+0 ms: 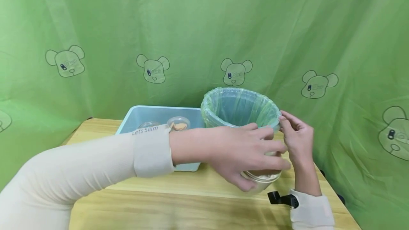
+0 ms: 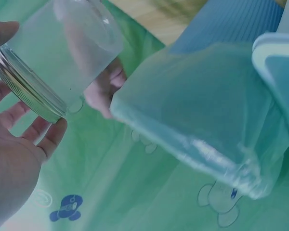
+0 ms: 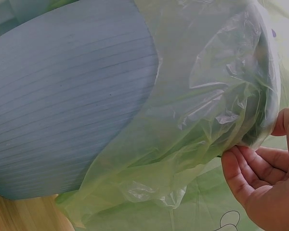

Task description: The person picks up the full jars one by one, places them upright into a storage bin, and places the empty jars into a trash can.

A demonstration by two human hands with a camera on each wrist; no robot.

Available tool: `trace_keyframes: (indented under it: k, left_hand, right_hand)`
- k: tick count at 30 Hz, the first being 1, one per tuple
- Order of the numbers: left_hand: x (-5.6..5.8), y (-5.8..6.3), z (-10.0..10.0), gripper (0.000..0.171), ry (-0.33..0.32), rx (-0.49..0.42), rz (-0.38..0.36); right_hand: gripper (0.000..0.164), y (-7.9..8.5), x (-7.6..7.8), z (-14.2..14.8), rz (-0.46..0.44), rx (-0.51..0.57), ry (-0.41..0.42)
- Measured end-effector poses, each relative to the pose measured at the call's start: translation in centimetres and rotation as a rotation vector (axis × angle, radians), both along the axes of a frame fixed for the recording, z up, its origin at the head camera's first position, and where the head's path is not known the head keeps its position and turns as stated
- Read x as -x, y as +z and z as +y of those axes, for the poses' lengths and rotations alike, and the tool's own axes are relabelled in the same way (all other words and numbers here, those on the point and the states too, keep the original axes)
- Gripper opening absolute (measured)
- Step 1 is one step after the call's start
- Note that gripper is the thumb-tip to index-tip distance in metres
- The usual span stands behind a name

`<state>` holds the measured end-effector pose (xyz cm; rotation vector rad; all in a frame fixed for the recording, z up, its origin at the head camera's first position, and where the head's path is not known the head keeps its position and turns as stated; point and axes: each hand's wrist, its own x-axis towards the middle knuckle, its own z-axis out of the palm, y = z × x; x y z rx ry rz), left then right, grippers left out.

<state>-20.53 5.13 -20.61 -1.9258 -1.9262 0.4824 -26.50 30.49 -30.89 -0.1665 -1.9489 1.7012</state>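
Note:
My left hand [image 1: 246,150] grips a clear jar [image 2: 72,48] by its gold screw lid [image 2: 29,89], with the fingers spread round the lid's edge. In the head view the jar is held above the table in front of a blue trash bin [image 3: 72,106], partly hidden by the hand. A thin green bin liner [image 3: 202,72] is folded over the bin's rim and hangs down outside it. At the right side of that rim, my right hand [image 1: 298,137] pinches the lined edge between thumb and fingers.
Left of the bin stands a light blue tub [image 1: 127,118], touching or close to it. Inside are clear round containers, one a cup [image 1: 179,123] with orange-tan pieces. All stand on a wooden table [image 1: 153,201] before a green curtain [image 1: 191,27] with bear prints.

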Motion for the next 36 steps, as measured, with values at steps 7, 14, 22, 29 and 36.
trace_keyframes:
  k: [7, 14, 22, 29, 36]
  left_hand:
    - [0.3, 2.5, 0.2, 0.063, 0.028, -0.041, -0.038]
    - [2.0, 4.5, 0.3, 0.069, 0.047, -0.099, -0.082]
    - [4.4, 5.9, -0.1, 0.069, 0.135, -0.152, -0.158]
    - [7.1, 6.0, -0.7, 0.067, 0.237, -0.194, -0.104]
    - [10.1, 4.2, -0.7, 0.067, 0.296, -0.225, -0.137]
  right_hand:
    - [0.032, -0.2, 0.0, 0.3, 0.035, -0.01, 0.016]
    - [0.009, -0.3, 0.0, 0.3, 0.096, 0.007, -0.004]
    - [0.024, -0.1, 0.3, -0.1, 0.048, -0.005, -0.015]
    - [0.036, 0.0, 0.2, -0.2, 0.05, 0.026, 0.023]
    - [0.036, 0.0, 0.2, -0.1, 0.049, -0.005, -0.001]
